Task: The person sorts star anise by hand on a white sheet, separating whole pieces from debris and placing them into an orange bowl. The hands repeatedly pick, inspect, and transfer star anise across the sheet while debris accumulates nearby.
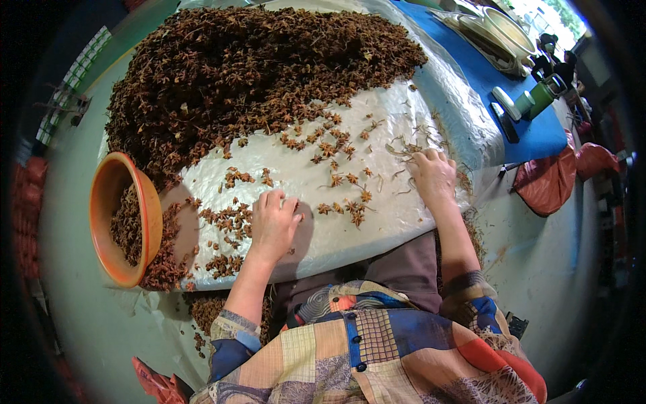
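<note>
A large heap of dried star anise (242, 65) covers the far and left part of a table lined with plastic sheeting (308, 177). My left hand (275, 217) is over the sheet, just right of a loose cluster of star anise (234, 217); its fingers are curled, and whether they grip a piece is hidden. My right hand (434, 174) is at the right, its fingertips down by thin stems (404, 146) scattered on the sheet; what lies under them cannot be made out. Between the hands lie loose star anise pieces (356, 212). An orange plastic bowl (154, 227) holding star anise leans at the left.
Beyond the sheet's right side, a blue surface (542, 139) carries a green bottle (542, 100), a light cup (525, 102) and round trays (504, 33). Red sacks (547, 184) rest on the floor to the right. More star anise (207, 310) lies below the near table edge.
</note>
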Motion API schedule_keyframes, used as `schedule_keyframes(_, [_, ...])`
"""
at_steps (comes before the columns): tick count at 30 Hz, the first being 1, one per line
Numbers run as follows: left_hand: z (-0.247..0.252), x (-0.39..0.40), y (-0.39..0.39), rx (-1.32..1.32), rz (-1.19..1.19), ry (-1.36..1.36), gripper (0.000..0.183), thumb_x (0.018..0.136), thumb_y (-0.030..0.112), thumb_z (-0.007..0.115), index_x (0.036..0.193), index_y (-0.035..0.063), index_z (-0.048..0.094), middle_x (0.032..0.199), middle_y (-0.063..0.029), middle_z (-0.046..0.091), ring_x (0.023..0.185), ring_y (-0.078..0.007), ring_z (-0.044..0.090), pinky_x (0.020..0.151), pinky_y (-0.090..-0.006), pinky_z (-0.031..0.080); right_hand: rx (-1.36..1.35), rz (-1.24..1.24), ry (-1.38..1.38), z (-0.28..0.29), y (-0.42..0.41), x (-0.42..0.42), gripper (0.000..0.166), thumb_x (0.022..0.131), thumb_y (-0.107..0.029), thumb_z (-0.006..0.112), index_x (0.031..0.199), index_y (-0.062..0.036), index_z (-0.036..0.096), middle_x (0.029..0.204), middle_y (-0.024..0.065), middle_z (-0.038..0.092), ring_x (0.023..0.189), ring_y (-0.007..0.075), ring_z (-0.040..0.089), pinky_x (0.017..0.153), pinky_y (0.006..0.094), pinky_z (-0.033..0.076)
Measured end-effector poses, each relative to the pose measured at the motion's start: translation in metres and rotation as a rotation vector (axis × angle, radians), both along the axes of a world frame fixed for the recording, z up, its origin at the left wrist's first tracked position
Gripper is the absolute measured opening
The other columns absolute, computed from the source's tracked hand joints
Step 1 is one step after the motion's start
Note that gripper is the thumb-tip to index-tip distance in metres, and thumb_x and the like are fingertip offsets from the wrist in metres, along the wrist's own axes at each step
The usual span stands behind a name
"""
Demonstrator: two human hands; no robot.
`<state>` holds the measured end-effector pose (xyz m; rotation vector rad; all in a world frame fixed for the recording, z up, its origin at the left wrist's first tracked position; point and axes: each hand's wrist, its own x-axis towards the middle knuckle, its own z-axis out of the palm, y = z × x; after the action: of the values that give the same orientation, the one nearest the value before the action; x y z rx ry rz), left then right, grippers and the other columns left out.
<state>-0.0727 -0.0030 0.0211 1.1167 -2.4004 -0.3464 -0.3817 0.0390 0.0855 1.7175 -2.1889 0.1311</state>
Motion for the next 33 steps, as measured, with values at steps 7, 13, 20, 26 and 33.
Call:
schedule_keyframes(7, [-0.042, -0.073, -0.071, -0.108, 0.086, 0.141, 0.022, 0.084, 0.008, 0.063, 0.105, 0.0078, 0.067, 0.109, -0.0106, 0.059, 0.106, -0.031, 0.054, 0.089, -0.0427, 0.044, 0.231, 0.339, -0.492, -0.088, -0.096, 0.067, 0.014, 0.086, -0.013, 0.062, 0.096, -0.0068, 0.068, 0.099, 0.0156, 0.065, 0.091, 0.0358, 0.066, 0.081, 0.045, 0.053])
schedule_keyframes(13, [-0.041, -0.036, -0.06, -0.068, 0.078, 0.008, 0.022, 0.08, 0.01, 0.07, 0.101, 0.0079, 0.065, 0.103, -0.0095, 0.059, 0.105, -0.0312, 0.053, 0.09, -0.0453, 0.044, 0.224, 0.368, -0.586, -0.105, -0.081, 0.057, 0.017, 0.086, -0.01, 0.06, 0.102, -0.0061, 0.063, 0.102, 0.0165, 0.064, 0.1, 0.0368, 0.064, 0.083, 0.046, 0.053])
schedule_keyframes(20, [-0.029, -0.053, 0.004, 0.576, 0.15, 0.812, 0.03, 0.094, 0.016, 0.068, 0.117, 0.0003, 0.057, 0.098, -0.007, 0.06, 0.078, -0.0123, 0.057, 0.071, -0.0258, 0.049, -0.145, 0.384, -0.94, -0.096, -0.042, 0.065, 0.018, 0.086, -0.004, 0.062, 0.104, -0.0026, 0.065, 0.094, 0.0142, 0.063, 0.092, 0.0328, 0.064, 0.08, 0.0399, 0.052])
schedule_keyframes(26, [-0.037, -0.08, 0.025, 0.991, -0.022, 1.08, 0.017, 0.103, 0.022, 0.058, 0.104, 0.0056, 0.056, 0.083, 0.0029, 0.057, 0.07, -0.0056, 0.051, 0.063, -0.0221, 0.044, -0.205, 0.278, -1.608, -0.083, 0.008, 0.097, 0.014, 0.094, -0.003, 0.06, 0.107, -0.0029, 0.065, 0.091, 0.001, 0.062, 0.081, 0.0081, 0.056, 0.071, 0.0228, 0.046])
schedule_keyframes(33, [-0.02, -0.06, 0.026, 0.437, -0.091, 0.562, 0.013, 0.096, 0.014, 0.064, 0.097, 0.0012, 0.06, 0.078, -0.0118, 0.066, 0.067, -0.0202, 0.062, 0.063, -0.0302, 0.048, 0.157, 0.409, -1.779, -0.075, 0.018, 0.077, 0.011, 0.098, -0.011, 0.061, 0.106, -0.0033, 0.064, 0.086, -0.0008, 0.064, 0.07, 0.0051, 0.059, 0.06, 0.0214, 0.048])
